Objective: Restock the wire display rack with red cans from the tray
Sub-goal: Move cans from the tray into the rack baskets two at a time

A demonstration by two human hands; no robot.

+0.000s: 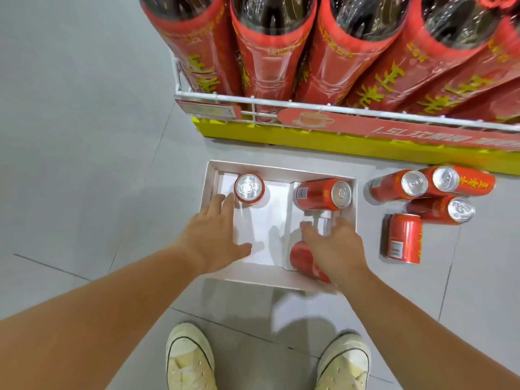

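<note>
Your right hand [334,246] is down in the near right corner of the shallow white cardboard tray [278,168], fingers curled over the top of a red aluminium can [305,261] that lies under your palm; it looks like a grasp just closing, though you cannot see from here whether the thumb has wrapped round. Your left hand [216,235] is spread flat and empty, fingertips reaching toward an upright red can with a silver pull-tab lid [249,189] in the far left corner, just short of touching it. A third red can lying on its side [323,194] rests against the tray's far right wall.

Beyond the tray, four loose red cans [422,204] sit on the grey tiled floor [84,136] to your right, three tipped over and one standing. The white wire display rack [281,104], already carrying tall red-labelled bottles [270,52], stands just past the tray.

You appear to be at the pick-up step. Next, firm both grips, lift clear of the tray walls, and carry the cans up to the rack; no free slot shows from here.
</note>
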